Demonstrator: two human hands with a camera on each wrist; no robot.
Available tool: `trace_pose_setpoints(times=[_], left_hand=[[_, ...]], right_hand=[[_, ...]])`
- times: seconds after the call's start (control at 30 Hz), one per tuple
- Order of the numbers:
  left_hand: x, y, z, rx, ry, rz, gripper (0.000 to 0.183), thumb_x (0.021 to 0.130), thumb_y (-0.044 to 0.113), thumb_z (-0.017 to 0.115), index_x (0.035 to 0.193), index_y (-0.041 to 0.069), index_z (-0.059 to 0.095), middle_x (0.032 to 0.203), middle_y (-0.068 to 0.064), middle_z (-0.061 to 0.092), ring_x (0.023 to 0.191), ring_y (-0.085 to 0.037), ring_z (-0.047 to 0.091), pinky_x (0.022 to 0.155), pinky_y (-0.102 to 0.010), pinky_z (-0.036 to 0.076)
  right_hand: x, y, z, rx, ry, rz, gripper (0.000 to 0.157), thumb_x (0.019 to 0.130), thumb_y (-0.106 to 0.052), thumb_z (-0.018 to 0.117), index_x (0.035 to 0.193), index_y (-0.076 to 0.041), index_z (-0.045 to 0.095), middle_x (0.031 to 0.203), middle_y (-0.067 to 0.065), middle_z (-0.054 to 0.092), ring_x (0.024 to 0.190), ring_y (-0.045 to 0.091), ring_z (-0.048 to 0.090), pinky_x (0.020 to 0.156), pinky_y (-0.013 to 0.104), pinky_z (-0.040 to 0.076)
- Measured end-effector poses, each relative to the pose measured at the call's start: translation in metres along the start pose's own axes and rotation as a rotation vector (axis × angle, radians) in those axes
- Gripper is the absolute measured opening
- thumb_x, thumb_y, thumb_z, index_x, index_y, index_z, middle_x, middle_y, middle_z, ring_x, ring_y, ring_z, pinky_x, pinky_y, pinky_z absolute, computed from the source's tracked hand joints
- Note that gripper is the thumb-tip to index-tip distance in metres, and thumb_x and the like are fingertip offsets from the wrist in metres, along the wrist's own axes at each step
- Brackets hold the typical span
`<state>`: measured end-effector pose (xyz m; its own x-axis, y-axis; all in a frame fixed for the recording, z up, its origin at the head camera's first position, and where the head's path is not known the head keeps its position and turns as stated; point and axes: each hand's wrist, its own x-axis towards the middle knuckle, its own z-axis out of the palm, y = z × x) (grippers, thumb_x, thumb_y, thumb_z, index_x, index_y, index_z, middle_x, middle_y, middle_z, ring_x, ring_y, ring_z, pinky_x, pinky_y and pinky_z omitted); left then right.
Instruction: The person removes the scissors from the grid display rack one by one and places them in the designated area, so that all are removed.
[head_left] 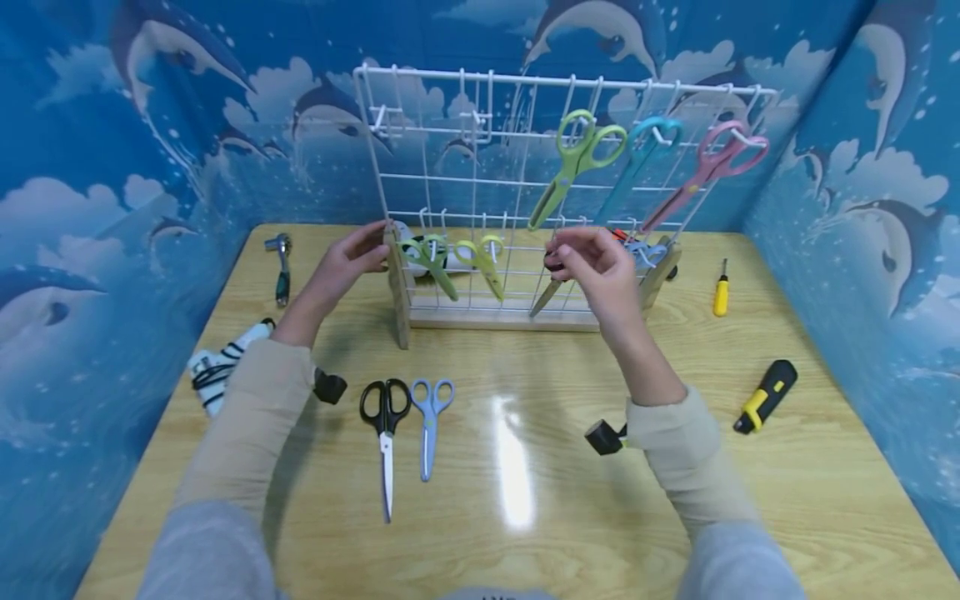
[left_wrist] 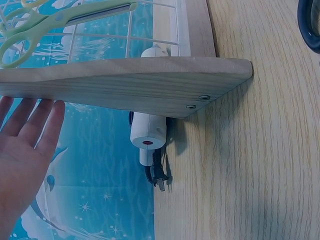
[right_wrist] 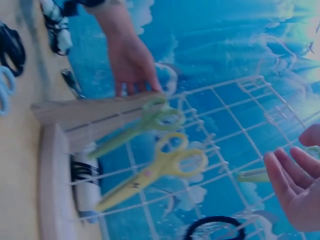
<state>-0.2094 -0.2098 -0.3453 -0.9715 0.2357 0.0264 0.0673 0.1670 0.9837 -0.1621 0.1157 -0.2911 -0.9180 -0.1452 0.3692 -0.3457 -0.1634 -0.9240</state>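
My left hand (head_left: 345, 262) touches the wooden side panel (left_wrist: 125, 82) of a white wire rack with its fingertips, the fingers straight in the left wrist view. My right hand (head_left: 600, 271) is in front of the rack, beside black-handled scissors (head_left: 546, 297) that hang there. In the right wrist view its fingers are bent, with nothing between them and the thumb, apart from the black handle loop (right_wrist: 216, 220). Green scissors (head_left: 432, 263) and yellow scissors (right_wrist: 155, 170) hang on the lower row. Larger lime scissors (head_left: 573, 162), teal scissors (head_left: 641, 158) and pink scissors (head_left: 705, 171) hang above.
Black scissors (head_left: 386, 425) and blue scissors (head_left: 430, 425) lie on the table before the rack. A ratchet (head_left: 282, 271) and a bundled corded thing (head_left: 217, 367) are at left. A screwdriver (head_left: 722, 292) and a utility knife (head_left: 765, 397) lie at right. A white cylindrical tool (left_wrist: 148, 130) sits behind the rack.
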Motion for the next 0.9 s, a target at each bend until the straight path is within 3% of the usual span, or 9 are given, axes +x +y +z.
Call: trace_pose_setpoints(times=[0.13,0.27,0.57,0.9], left_hand=[[0.001,-0.001,0.0,-0.003,0.0,0.003,0.055,0.084,0.032,0.051,0.132,0.018,0.03,0.127,-0.012,0.038,0.108,-0.018,0.044,0.09,-0.041,0.039],[0.002,-0.002,0.001,-0.003,0.003,0.007,0.055,0.084,0.032,0.051,0.132,0.018,0.03,0.126,-0.012,0.039,0.107,-0.017,0.044,0.09,-0.043,0.039],[0.002,-0.003,0.0,-0.004,0.006,0.014,0.053,0.084,0.032,0.05,0.132,0.019,0.031,0.126,-0.012,0.04,0.106,-0.016,0.045,0.089,-0.046,0.038],[0.002,-0.004,0.0,-0.001,0.009,0.019,0.053,0.084,0.032,0.05,0.132,0.019,0.031,0.126,-0.012,0.04,0.105,-0.016,0.045,0.089,-0.045,0.039]], right_hand=[[0.01,-0.023,0.006,-0.005,0.093,-0.026,0.026,0.081,0.002,0.052,0.107,0.0,0.05,0.102,0.012,0.053,0.095,0.023,0.051,0.083,0.026,0.045],[0.018,-0.028,0.01,-0.059,0.149,-0.031,0.034,0.081,0.001,0.051,0.114,-0.004,0.044,0.112,0.011,0.046,0.106,0.022,0.044,0.092,0.026,0.038],[0.033,-0.022,0.014,0.061,0.19,0.07,0.042,0.08,0.001,0.051,0.118,-0.007,0.035,0.114,0.008,0.041,0.102,0.023,0.045,0.09,0.029,0.039],[0.038,-0.015,0.02,0.047,0.19,0.092,0.034,0.082,-0.002,0.051,0.114,-0.006,0.04,0.106,0.009,0.049,0.091,0.022,0.051,0.086,0.035,0.042]])
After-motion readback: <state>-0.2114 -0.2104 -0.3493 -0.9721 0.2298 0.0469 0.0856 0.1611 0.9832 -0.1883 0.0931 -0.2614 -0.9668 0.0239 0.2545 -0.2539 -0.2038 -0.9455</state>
